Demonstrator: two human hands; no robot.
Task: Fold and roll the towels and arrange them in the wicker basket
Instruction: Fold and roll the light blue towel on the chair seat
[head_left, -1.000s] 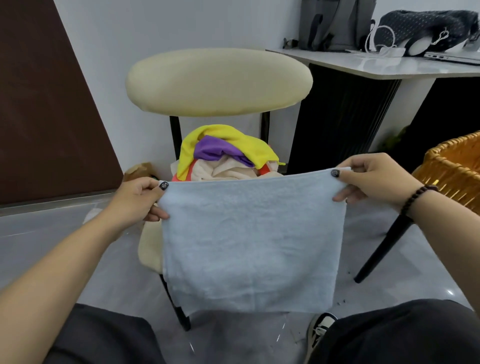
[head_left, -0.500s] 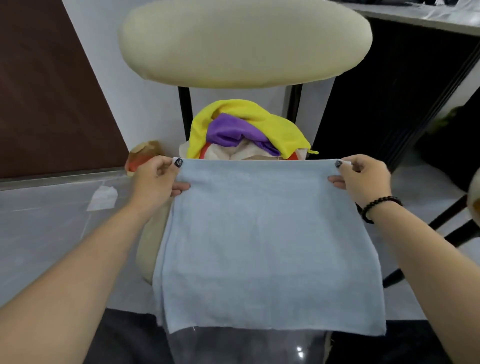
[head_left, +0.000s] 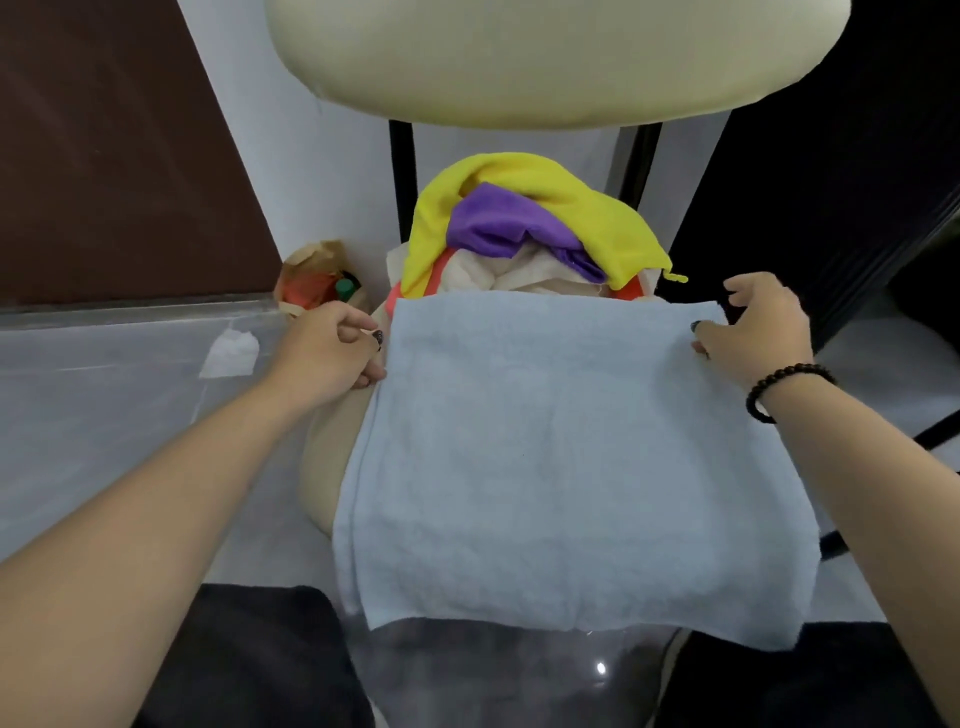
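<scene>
I now have the light-blue towel (head_left: 561, 457) spread flat over the chair seat (head_left: 324, 467) instead of hanging in the air, both hands' grip loosening at its far corners, left hand (head_left: 332, 353) and right hand (head_left: 753, 332), so folding can begin.

Soft terry cloth over a padded chair seat.
The pale blue towel (head_left: 561, 457) is matt, nubby cloth; the yellow cloth (head_left: 597, 208) and purple cloth (head_left: 498, 218) look fleecy; the chair backrest (head_left: 545, 57) is smooth cream upholstery; the floor (head_left: 104, 405) is glossy.
</scene>
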